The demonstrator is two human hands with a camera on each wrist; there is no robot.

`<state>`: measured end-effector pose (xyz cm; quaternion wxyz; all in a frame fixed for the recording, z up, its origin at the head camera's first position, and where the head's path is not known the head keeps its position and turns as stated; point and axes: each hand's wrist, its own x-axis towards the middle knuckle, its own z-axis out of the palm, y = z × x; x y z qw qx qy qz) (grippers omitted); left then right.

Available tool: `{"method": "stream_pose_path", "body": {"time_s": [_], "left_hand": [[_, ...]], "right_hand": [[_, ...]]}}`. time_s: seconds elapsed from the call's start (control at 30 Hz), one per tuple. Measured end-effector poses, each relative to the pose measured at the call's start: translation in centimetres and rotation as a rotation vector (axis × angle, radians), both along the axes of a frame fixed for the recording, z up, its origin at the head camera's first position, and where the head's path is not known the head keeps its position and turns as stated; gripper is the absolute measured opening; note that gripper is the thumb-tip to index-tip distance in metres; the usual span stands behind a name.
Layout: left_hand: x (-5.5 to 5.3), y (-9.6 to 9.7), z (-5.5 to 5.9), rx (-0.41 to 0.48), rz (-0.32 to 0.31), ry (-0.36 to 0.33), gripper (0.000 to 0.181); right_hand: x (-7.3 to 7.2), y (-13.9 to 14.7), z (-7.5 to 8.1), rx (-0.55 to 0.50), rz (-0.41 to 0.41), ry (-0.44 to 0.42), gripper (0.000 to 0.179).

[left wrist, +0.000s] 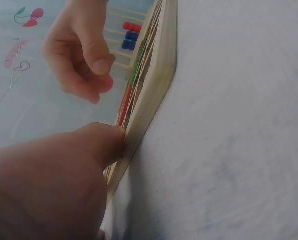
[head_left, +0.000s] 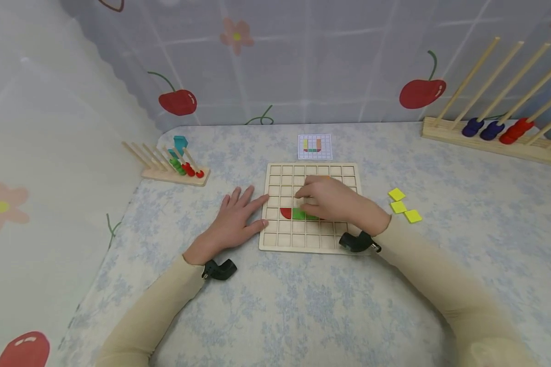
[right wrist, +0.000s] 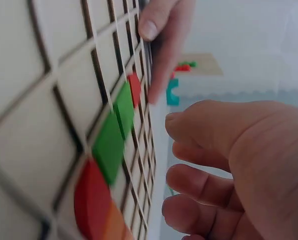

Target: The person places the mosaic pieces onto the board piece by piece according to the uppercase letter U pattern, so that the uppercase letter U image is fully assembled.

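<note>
My left hand (head_left: 234,219) lies on the tablecloth with fingers spread, its thumb and index fingertips at the left edge of a wooden grid board (head_left: 275,240). Over the middle of that board hovers my right hand (head_left: 335,199), fingers loosely bent, with nothing visible between them in the right wrist view. Beneath it, a row of flat pieces sits in the grid: a red rounded piece (head_left: 286,213), green squares (right wrist: 109,147) and another red rounded piece (right wrist: 92,200). Beside the nearer red one shows an orange piece (right wrist: 118,222). My right hand partly covers the row in the head view.
Three yellow squares (head_left: 398,207) lie right of the board. A pattern card (head_left: 315,147) with a coloured U shape is behind it. Peg racks with beads stand at the left (head_left: 174,177) and back right (head_left: 496,141); teal blocks (head_left: 180,143) are behind the left one.
</note>
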<state>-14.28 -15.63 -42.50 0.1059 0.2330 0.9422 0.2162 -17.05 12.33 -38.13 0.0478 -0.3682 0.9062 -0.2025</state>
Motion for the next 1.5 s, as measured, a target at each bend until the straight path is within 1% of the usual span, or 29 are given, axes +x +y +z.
{"method": "stream_pose_path", "body": {"time_s": [0.17, 0.37, 0.5, 0.63, 0.77, 0.93, 1.13, 1.33, 1.5], "left_hand": [[0.0, -0.1, -0.1, -0.002, -0.009, 0.023, 0.063], [0.0, -0.1, -0.3, -0.005, -0.009, 0.029, 0.063], [0.1, 0.0, -0.2, 0.003, -0.012, 0.028, 0.063], [0.1, -0.1, -0.2, 0.008, -0.012, 0.024, 0.063], [0.1, -0.1, -0.2, 0.002, -0.008, 0.018, 0.064], [0.0, 0.0, -0.2, -0.001, -0.009, 0.019, 0.064], [0.0, 0.0, -0.1, -0.004, -0.005, 0.015, 0.064], [0.0, 0.0, -0.2, -0.002, -0.002, 0.01, 0.064], [0.0, 0.0, -0.2, 0.001, -0.006, 0.023, 0.064]], "right_hand": [[0.1, 3.3, 0.9, 0.039, -0.109, 0.0, 0.023], [0.5, 7.2, 1.5, 0.047, -0.195, 0.015, 0.025], [1.0, 9.3, 1.7, 0.076, -0.254, 0.019, 0.027], [1.4, 11.1, 1.6, 0.099, -0.29, 0.03, 0.028], [1.6, 12.7, 1.4, 0.105, -0.302, 0.042, 0.028], [1.7, 14.3, 1.1, 0.115, -0.337, 0.031, 0.029], [1.5, 15.7, 0.7, 0.133, -0.396, -0.018, 0.031], [1.3, 16.4, 0.3, 0.146, -0.435, -0.052, 0.033], [1.2, 16.6, 0.0, 0.146, -0.441, -0.06, 0.034]]}}
